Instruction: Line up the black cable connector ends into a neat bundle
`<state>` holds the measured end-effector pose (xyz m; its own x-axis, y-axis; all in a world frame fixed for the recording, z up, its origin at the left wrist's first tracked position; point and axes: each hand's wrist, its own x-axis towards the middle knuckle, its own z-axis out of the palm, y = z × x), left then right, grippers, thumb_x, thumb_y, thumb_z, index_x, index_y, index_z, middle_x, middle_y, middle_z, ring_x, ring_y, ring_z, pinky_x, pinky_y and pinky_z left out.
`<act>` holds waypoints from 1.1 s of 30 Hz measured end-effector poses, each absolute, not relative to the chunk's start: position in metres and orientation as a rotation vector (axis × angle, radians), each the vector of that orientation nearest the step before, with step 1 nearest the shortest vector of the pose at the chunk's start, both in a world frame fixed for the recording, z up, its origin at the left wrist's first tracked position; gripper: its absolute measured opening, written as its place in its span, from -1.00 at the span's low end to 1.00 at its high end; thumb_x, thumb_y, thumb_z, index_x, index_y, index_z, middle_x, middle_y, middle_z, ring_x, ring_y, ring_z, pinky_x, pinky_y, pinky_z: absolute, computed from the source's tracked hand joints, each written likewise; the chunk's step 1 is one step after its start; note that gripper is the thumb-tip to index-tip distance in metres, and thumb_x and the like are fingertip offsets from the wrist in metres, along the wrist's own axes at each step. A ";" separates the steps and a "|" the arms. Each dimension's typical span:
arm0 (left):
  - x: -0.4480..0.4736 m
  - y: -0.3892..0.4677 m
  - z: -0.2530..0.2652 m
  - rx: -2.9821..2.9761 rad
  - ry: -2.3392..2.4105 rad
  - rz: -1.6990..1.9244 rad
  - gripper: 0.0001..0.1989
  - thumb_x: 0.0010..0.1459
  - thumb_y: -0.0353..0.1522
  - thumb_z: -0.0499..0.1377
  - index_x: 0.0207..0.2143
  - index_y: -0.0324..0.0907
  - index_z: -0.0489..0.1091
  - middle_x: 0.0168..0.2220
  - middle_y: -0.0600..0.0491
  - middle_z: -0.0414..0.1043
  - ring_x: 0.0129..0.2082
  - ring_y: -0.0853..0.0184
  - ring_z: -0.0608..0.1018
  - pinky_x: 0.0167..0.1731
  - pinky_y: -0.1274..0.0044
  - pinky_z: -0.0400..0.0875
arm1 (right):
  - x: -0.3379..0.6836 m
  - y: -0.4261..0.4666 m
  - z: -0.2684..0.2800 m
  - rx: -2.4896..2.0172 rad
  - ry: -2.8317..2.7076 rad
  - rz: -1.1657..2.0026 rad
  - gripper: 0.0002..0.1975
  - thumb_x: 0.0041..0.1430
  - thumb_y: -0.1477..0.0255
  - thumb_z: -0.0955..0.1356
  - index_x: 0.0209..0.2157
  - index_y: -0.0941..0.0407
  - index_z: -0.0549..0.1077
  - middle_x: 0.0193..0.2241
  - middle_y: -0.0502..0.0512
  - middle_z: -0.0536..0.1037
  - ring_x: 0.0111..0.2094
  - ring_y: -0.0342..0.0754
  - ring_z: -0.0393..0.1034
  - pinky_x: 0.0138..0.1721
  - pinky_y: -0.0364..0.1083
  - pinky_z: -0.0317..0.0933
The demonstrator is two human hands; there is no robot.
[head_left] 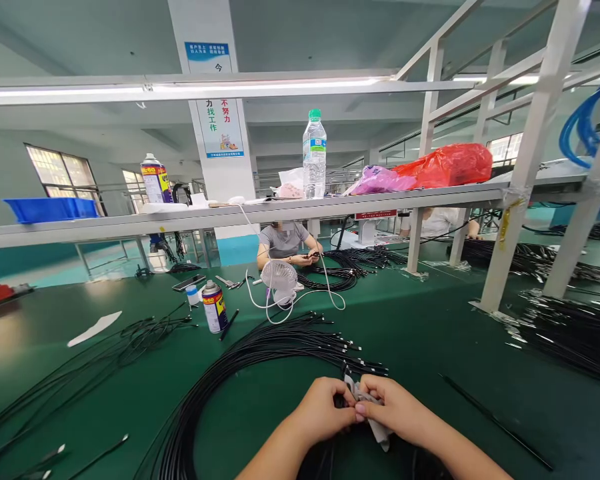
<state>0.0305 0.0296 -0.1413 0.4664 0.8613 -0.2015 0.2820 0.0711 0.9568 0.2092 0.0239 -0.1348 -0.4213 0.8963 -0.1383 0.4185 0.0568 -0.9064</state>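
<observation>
Low in the middle of the view, my left hand [325,408] and my right hand [397,408] meet, fingertips pinched together. A crumpled grey-white cloth [380,433] is gripped in my right hand and hangs below its fingers. My left hand's fingers are curled around what looks like a black cable, mostly hidden by the fingers and the cloth. Just beyond and to the left lies a large curved bundle of black cables [230,363] with silvery tips, ends pointing toward my hands. More dark cable lies beneath my wrists.
A spray can [215,308], a small fan [279,275] and a white cord stand beyond the bundle. Loose cables [130,347] lie left, a single cable [495,420] right. A shelf [260,212] with a water bottle [315,157] crosses above. Opposite sits a person [286,247].
</observation>
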 end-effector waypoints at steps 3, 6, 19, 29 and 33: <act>0.031 0.031 -0.145 1.467 1.061 0.572 -0.70 -0.21 -0.21 0.32 -0.52 -0.21 0.33 -0.63 0.14 0.31 -0.62 0.38 0.40 -0.62 0.57 0.25 | 0.209 0.023 -0.135 -1.292 -1.851 1.385 -0.74 -0.06 0.26 0.31 -0.50 0.12 0.17 -0.57 -0.04 0.30 -0.54 -0.19 0.10 -0.52 -0.21 -0.04; 0.031 0.032 -0.146 1.456 1.062 0.561 -0.68 -0.23 -0.20 0.33 -0.51 -0.21 0.33 -0.63 0.15 0.32 -0.63 0.39 0.39 -0.62 0.58 0.26 | 0.207 0.022 -0.134 -1.308 -1.868 1.329 -0.74 -0.03 0.27 0.32 -0.50 0.11 0.16 -0.57 -0.07 0.24 -0.53 -0.19 0.07 -0.51 -0.21 -0.05; 0.030 0.031 -0.143 1.471 1.060 0.533 -0.72 -0.23 -0.25 0.31 -0.51 -0.20 0.32 -0.63 0.15 0.31 -0.64 0.40 0.38 -0.63 0.59 0.23 | 0.207 0.022 -0.134 -1.348 -1.958 1.222 -0.80 0.02 0.31 0.29 -0.50 0.13 0.20 -0.56 -0.05 0.23 -0.50 -0.18 0.07 -0.49 -0.21 -0.04; 0.029 0.030 -0.143 1.501 1.060 0.534 -0.74 -0.22 -0.25 0.29 -0.51 -0.20 0.32 -0.65 0.16 0.28 -0.65 0.40 0.35 -0.62 0.58 0.22 | 0.207 0.022 -0.132 -1.365 -1.990 1.208 -0.83 0.06 0.37 0.28 -0.50 0.14 0.20 -0.56 -0.06 0.23 -0.50 -0.18 0.06 -0.48 -0.20 -0.07; 0.030 0.030 -0.143 1.501 1.057 0.534 -0.74 -0.21 -0.25 0.28 -0.50 -0.20 0.32 -0.65 0.16 0.28 -0.64 0.39 0.36 -0.63 0.59 0.21 | 0.208 0.023 -0.133 -1.371 -1.987 1.214 -0.84 0.05 0.38 0.28 -0.50 0.14 0.21 -0.56 -0.07 0.21 -0.50 -0.18 0.04 -0.48 -0.19 -0.08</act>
